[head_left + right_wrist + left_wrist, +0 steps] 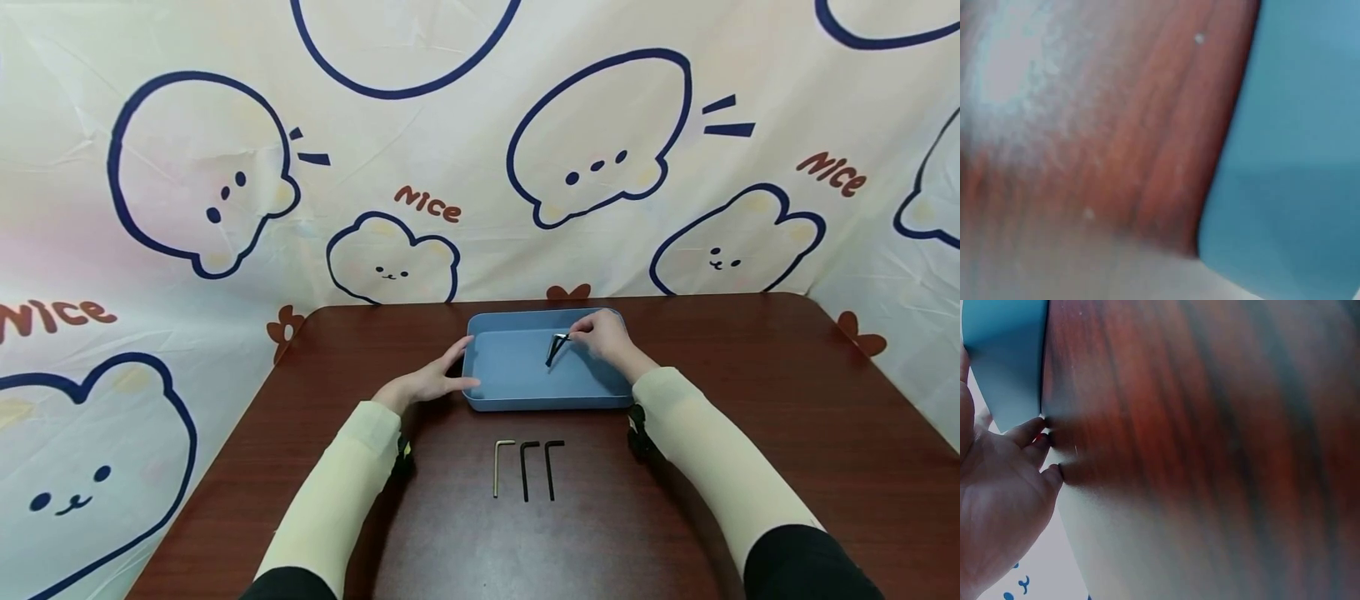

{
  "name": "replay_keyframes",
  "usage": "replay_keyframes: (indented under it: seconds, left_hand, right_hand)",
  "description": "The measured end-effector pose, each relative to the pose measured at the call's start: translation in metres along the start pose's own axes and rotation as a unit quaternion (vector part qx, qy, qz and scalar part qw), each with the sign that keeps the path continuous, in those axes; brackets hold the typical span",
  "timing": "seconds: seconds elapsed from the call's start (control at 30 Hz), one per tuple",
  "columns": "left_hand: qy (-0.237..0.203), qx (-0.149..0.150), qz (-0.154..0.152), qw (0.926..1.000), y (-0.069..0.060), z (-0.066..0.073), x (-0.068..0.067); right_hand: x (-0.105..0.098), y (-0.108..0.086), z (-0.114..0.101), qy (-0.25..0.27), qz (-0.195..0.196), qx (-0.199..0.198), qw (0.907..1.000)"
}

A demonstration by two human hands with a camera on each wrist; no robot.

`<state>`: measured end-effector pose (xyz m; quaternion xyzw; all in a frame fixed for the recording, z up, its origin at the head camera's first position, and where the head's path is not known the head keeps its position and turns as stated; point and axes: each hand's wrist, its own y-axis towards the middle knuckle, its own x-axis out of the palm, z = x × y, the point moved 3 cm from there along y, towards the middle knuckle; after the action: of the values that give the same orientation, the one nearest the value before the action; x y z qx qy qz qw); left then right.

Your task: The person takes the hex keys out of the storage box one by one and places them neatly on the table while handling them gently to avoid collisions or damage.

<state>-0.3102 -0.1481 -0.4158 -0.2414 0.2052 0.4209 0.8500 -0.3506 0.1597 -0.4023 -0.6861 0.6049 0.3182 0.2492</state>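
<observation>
In the head view a blue tray [525, 404] lies on the brown table. The left hand [427, 382] rests at its left end, thumb and fingers spread against the rim; in the left wrist view that hand [1004, 494] touches the edge of the tray [1010, 356]. Over the tray's right half the right hand [606, 337] pinches some small dark and silvery hex keys [556, 350]; how many cannot be told. The right wrist view shows the tray [1291, 125] but not the right hand.
Three L-shaped hex keys stand in a row on the table in front of the tray: a light one [496, 471], a black one [524, 473] and another black one [550, 472]. A printed cloth [480, 167] hangs behind the table [465, 533].
</observation>
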Motion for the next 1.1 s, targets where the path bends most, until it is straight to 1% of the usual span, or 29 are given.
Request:
replay_keyframes:
  seconds: [0.03,0.07,0.27,0.47,0.73,0.93,1.1]
  left_hand:
    - [0.000,-0.001,0.000,1.0000,0.000,0.000,0.000]
    - [0.004,0.000,0.001,1.0000,0.002,-0.003,0.000]
    - [0.005,-0.001,0.002,1.0000,0.001,-0.002,0.000]
    - [0.001,-0.003,0.001,1.0000,0.001,-0.002,0.000]
    - [0.003,-0.002,0.002,1.0000,0.001,-0.004,0.000]
    - [0.000,-0.001,0.003,1.0000,0.000,-0.002,0.001]
    - [-0.003,0.004,0.002,1.0000,-0.001,-0.001,0.000]
  right_hand:
    - [-0.001,0.000,-0.001,-0.001,0.000,-0.004,1.0000]
    - [-0.003,0.000,-0.002,-0.003,0.001,-0.007,1.0000]
    - [-0.008,0.000,-0.007,-0.004,0.003,-0.014,0.9999]
    - [-0.013,-0.002,-0.016,-0.002,-0.006,-0.027,0.9996]
    - [-0.016,-0.006,-0.024,-0.013,-0.015,-0.046,0.9988]
    - [-0.017,-0.010,-0.025,-0.006,-0.021,-0.062,0.9979]
    - [-0.022,-0.016,-0.032,-0.001,-0.026,-0.072,0.9971]
